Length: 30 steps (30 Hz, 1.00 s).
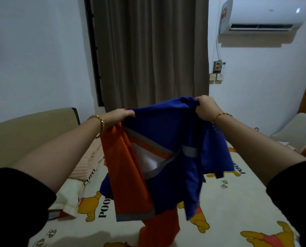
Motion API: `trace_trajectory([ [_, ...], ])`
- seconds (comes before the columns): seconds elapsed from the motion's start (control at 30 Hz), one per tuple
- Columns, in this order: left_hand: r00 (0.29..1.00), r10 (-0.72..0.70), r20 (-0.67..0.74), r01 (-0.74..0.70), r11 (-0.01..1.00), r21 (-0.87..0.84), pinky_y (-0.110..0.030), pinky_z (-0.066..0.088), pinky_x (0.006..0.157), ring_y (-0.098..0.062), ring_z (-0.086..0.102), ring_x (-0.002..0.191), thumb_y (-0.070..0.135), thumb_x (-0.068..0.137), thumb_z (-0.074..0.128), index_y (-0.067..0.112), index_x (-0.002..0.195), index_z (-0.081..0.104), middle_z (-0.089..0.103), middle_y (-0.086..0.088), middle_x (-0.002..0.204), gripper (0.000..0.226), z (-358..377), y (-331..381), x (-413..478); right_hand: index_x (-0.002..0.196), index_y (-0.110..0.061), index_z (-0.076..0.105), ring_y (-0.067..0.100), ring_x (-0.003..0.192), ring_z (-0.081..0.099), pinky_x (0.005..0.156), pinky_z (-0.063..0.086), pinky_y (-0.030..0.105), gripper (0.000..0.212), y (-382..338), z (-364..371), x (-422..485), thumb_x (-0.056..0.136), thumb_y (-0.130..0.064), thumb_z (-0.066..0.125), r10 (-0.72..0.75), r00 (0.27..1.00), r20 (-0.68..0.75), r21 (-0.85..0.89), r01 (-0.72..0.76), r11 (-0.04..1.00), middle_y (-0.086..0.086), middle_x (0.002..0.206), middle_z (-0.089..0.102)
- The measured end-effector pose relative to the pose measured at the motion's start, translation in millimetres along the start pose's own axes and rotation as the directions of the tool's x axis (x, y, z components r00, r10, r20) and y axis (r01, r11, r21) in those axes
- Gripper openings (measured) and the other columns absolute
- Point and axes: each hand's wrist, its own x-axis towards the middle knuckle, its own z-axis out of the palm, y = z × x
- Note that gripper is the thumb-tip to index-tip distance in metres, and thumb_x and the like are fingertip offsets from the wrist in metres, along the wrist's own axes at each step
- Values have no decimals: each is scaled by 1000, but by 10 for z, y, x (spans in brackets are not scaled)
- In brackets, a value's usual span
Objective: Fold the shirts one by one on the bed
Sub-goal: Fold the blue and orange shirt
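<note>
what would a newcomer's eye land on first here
The blue and orange shirt stands out first, held up in mid-air at the centre, with the left hand and the right hand gripping its top edge. Below it lies the bed, its cream sheet printed with yellow cartoon bears. Behind, a brown curtain hangs mid-wall, with a white air conditioner at top right.

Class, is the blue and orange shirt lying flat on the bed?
No, the left hand and right hand hold the shirt up, hanging over the bed.
</note>
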Motion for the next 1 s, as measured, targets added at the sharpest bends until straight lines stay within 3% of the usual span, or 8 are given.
trace_trajectory([
  [0.1,967,185,-177,-19,743,669,-29,50,69,-16,56,80,48,75,72,19,106,44,56,2,92,51,98,16,-35,97,-4,63,27,89,52,75,37,30,30,-70,-60,-70,85,5,37,56,995,81,168,-69,983,12,95,57],
  [0.2,849,391,-356,166,443,881,-30,40,57,-18,48,68,27,85,63,13,105,47,50,-2,81,30,296,30,-151,105,-7,61,26,92,51,77,39,31,34,-67,-124,-178,86,5,36,39,991,130,202,-65,977,13,105,58],
  [0.4,843,310,-440,114,696,709,-35,45,73,-25,52,92,14,88,53,12,109,59,52,-10,105,22,432,-74,-286,115,-24,52,12,85,56,71,47,21,44,74,-163,-515,82,-48,68,-112,935,337,182,52,982,-7,97,57],
  [0.5,879,244,-411,-48,900,432,-36,47,81,-30,54,99,0,85,48,7,101,61,55,-17,115,22,491,7,-351,110,-14,57,25,91,60,82,53,35,46,177,-92,-632,76,-39,75,-132,946,296,-236,207,949,5,98,61],
  [0.63,933,37,-357,2,994,106,-29,36,57,-27,51,79,5,91,41,17,74,48,52,-7,74,22,642,108,-463,100,-8,64,33,89,62,77,51,37,17,269,-94,-870,86,-12,56,-53,982,180,-203,89,975,14,93,64],
  [0.73,974,79,-214,-51,990,133,-30,44,73,-24,56,89,25,91,56,16,99,52,57,-3,91,13,805,111,-550,98,-6,64,35,96,59,74,42,31,22,405,-143,-1019,84,-1,49,-8,988,154,-58,17,998,18,98,64],
  [0.87,986,165,28,-150,794,589,-34,51,84,-15,53,97,53,53,85,18,120,39,50,3,109,89,1113,126,-652,89,-6,56,36,97,57,74,41,32,14,618,-191,-1161,84,2,45,87,958,274,62,-108,992,18,91,57],
  [1.0,971,204,-122,-10,547,837,-43,53,81,-26,58,97,31,64,82,18,111,41,55,-5,108,63,1461,88,-710,92,-3,54,30,87,53,71,39,31,10,833,-160,-1322,89,-5,45,55,919,390,51,-81,995,21,103,61],
])
